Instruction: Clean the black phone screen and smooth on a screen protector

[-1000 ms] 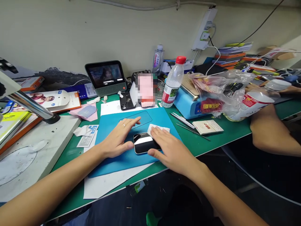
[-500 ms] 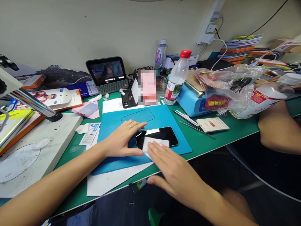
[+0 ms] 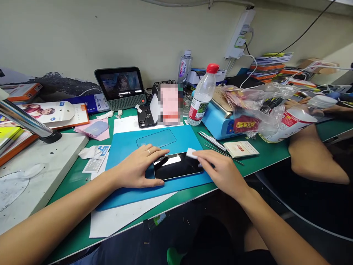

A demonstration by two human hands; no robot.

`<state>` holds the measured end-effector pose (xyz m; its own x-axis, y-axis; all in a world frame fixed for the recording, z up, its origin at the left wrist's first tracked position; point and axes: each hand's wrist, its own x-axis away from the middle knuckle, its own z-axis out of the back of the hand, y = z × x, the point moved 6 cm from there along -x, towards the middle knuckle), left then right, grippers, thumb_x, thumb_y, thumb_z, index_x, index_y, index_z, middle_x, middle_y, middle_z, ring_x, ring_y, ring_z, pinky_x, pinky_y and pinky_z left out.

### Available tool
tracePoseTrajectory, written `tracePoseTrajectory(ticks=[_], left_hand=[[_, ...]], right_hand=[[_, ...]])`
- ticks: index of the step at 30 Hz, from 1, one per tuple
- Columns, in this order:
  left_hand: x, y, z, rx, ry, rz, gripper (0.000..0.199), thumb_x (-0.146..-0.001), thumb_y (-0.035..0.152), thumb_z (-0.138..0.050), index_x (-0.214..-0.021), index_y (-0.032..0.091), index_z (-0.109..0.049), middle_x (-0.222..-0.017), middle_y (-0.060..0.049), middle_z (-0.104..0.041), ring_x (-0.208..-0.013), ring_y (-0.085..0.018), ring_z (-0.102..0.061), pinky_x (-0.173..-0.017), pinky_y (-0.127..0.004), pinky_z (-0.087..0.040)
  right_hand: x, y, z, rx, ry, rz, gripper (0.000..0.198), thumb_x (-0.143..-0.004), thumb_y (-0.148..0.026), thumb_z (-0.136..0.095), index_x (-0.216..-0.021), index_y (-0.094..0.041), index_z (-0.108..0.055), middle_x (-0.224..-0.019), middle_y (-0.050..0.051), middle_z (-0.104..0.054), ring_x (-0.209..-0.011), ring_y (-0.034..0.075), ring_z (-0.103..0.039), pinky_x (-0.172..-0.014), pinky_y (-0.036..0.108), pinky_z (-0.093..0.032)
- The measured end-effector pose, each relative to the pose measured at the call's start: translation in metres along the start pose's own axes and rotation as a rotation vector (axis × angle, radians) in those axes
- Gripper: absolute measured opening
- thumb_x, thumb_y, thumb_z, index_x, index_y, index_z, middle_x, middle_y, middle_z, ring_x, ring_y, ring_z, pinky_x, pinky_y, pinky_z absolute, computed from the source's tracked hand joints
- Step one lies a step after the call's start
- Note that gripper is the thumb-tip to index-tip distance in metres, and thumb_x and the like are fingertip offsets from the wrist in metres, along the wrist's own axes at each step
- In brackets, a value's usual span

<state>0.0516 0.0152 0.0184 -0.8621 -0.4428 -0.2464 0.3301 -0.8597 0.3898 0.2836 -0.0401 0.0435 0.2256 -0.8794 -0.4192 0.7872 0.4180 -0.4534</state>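
A smartphone [image 3: 176, 167] with a dark glossy screen lies face up on a blue mat [image 3: 124, 147]. My left hand [image 3: 139, 167], with a ring on one finger, steadies the phone's left end, thumb along the near edge and fingers along the far edge. Pinched in the fingers of my right hand [image 3: 224, 171] is a small folded white wipe [image 3: 191, 153], which touches the screen near the far right corner. A thin black-edged outline of a screen protector [image 3: 156, 139] lies on the mat behind the phone.
Behind the mat stand a smart display [image 3: 120, 87], a red-capped bottle [image 3: 202, 95] and a blue device [image 3: 217, 119]. Tweezers [image 3: 224, 151] and a cigarette-pack-like box [image 3: 241, 148] lie to the right. A lamp post [image 3: 30, 119] rises at left. Another person's arm [image 3: 314, 154] is at far right.
My right hand has moved from the phone's near left part to its far right corner, going from flattened fingers on the wipe to a pinch. My left hand stays at the phone's left end.
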Motion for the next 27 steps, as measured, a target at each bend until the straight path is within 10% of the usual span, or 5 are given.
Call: tracePoseTrajectory(ticks=[5, 10, 13, 18, 27], left_hand=[[-0.001, 0.003, 0.002, -0.041, 0.000, -0.020, 0.077, -0.091, 0.060, -0.066, -0.152, 0.020, -0.042, -0.137, -0.016, -0.062, -0.118, -0.033, -0.060, -0.098, -0.047, -0.050], [0.000, 0.013, 0.007, -0.125, 0.079, -0.110, 0.070, -0.090, 0.067, -0.064, -0.140, 0.018, -0.053, -0.128, -0.015, -0.067, -0.102, -0.030, -0.064, -0.085, -0.044, -0.052], [0.007, 0.013, 0.023, -0.035, 0.400, -0.161, 0.037, -0.097, 0.056, -0.056, -0.109, 0.021, -0.056, -0.097, -0.008, -0.066, -0.083, -0.023, -0.060, -0.072, -0.037, -0.049], [0.029, -0.018, 0.042, 0.109, 0.894, 0.131, 0.017, -0.102, 0.035, -0.039, -0.089, 0.024, -0.037, -0.080, 0.000, -0.041, -0.071, -0.019, -0.042, -0.064, -0.035, -0.039], [0.029, -0.022, 0.042, 0.129, 0.899, 0.181, 0.019, -0.100, 0.037, -0.040, -0.086, 0.024, -0.036, -0.080, 0.000, -0.040, -0.072, -0.019, -0.041, -0.066, -0.036, -0.040]], right_hand=[[-0.055, 0.017, 0.002, 0.074, 0.099, -0.035, 0.041, -0.107, -0.031, -0.039, -0.126, -0.020, -0.074, -0.125, 0.011, -0.077, -0.118, 0.030, -0.070, -0.104, 0.051, -0.055], [-0.083, 0.015, -0.026, 0.111, -0.153, 0.128, 0.032, -0.098, -0.033, -0.055, -0.119, -0.022, -0.076, -0.121, 0.010, -0.078, -0.116, 0.032, -0.071, -0.101, 0.052, -0.056], [-0.093, 0.003, -0.040, 0.125, -0.198, 0.170, 0.050, -0.097, -0.035, -0.059, -0.144, -0.017, -0.060, -0.144, 0.016, -0.065, -0.134, 0.035, -0.059, -0.110, 0.058, -0.049], [-0.121, -0.015, -0.073, 0.081, -0.358, 0.257, 0.077, -0.086, -0.037, -0.078, -0.155, -0.018, -0.047, -0.156, 0.016, -0.054, -0.144, 0.034, -0.050, -0.117, 0.054, -0.041], [-0.139, -0.013, -0.087, -0.039, -0.427, 0.280, 0.074, -0.079, -0.038, -0.083, -0.144, -0.014, -0.059, -0.134, 0.018, -0.070, -0.125, 0.037, -0.064, -0.106, 0.053, -0.050]])
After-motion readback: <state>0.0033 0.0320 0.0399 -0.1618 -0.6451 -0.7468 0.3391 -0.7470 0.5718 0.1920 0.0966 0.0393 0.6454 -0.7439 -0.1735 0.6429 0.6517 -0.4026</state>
